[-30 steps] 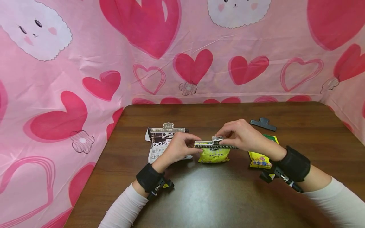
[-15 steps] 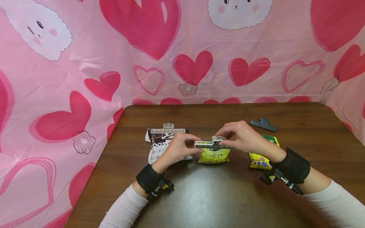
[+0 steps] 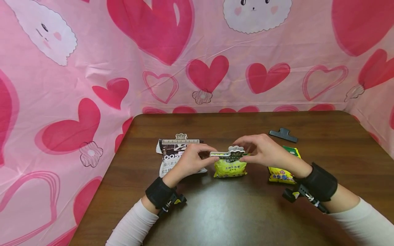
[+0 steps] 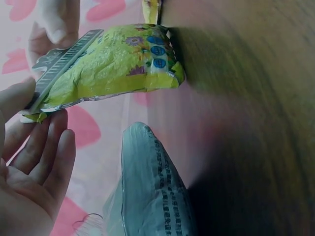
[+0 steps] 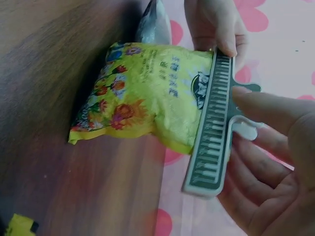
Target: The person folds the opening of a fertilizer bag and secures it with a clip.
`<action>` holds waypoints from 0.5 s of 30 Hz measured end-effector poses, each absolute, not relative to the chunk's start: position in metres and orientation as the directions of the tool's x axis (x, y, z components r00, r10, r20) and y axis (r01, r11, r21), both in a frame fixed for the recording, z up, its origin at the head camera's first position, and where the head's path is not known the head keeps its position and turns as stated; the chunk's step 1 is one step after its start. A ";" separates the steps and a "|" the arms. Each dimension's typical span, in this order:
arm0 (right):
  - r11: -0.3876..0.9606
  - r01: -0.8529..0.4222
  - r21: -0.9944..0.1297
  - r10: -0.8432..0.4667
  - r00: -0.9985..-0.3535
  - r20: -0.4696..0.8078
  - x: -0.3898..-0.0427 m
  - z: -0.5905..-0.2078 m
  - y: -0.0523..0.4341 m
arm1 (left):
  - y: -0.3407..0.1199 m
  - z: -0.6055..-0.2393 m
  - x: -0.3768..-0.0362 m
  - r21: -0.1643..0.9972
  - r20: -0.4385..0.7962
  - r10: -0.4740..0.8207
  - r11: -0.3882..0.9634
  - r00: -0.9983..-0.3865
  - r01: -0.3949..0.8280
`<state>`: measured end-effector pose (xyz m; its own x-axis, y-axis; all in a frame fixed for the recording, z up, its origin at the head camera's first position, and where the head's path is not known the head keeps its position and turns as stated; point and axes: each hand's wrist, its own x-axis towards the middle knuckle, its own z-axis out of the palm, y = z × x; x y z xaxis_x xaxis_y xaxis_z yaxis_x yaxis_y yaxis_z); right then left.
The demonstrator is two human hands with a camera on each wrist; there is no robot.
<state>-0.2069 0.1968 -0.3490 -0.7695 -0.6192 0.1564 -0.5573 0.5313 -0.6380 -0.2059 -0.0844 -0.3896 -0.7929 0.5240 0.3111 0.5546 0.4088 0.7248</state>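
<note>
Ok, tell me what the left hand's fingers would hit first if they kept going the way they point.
The left hand fingers point right, already at the clip on the yellow bag; just beyond is the right hand.

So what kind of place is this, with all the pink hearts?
Probably a small set-up work corner, not a real kitchen. A pink heart-print cloth hangs behind and beside a dark wooden table, hiding the room. On the table lie small packets; both hands hold a bag clip on a yellow packet.
</note>
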 end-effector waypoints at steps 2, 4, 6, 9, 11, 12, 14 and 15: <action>0.560 -0.540 -0.628 -0.607 -0.783 0.133 -0.208 -0.352 0.200 | -0.085 -0.389 -0.206 0.727 0.310 0.526 0.405 -0.792 0.554; 0.585 -0.527 -0.616 -0.588 -0.799 0.125 -0.209 -0.356 0.203 | -0.085 -0.388 -0.206 0.726 0.306 0.527 0.409 -0.793 0.552; 0.600 -0.518 -0.610 -0.567 -0.813 0.133 -0.209 -0.359 0.206 | -0.085 -0.387 -0.206 0.723 0.298 0.526 0.421 -0.797 0.548; 0.609 -0.514 -0.604 -0.543 -0.825 0.155 -0.209 -0.362 0.208 | -0.085 -0.384 -0.207 0.698 0.289 0.515 0.463 -0.807 0.546; 0.608 -0.513 -0.606 -0.536 -0.828 0.163 -0.210 -0.364 0.210 | -0.084 -0.383 -0.208 0.678 0.288 0.508 0.491 -0.812 0.547; 0.610 -0.512 -0.605 -0.533 -0.830 0.165 -0.211 -0.365 0.210 | -0.083 -0.383 -0.209 0.668 0.292 0.506 0.500 -0.812 0.552; 0.615 -0.510 -0.601 -0.528 -0.833 0.168 -0.213 -0.368 0.211 | -0.082 -0.381 -0.211 0.649 0.298 0.506 0.514 -0.809 0.561; 0.616 -0.511 -0.600 -0.525 -0.834 0.170 -0.214 -0.369 0.212 | -0.082 -0.381 -0.213 0.639 0.302 0.507 0.521 -0.807 0.567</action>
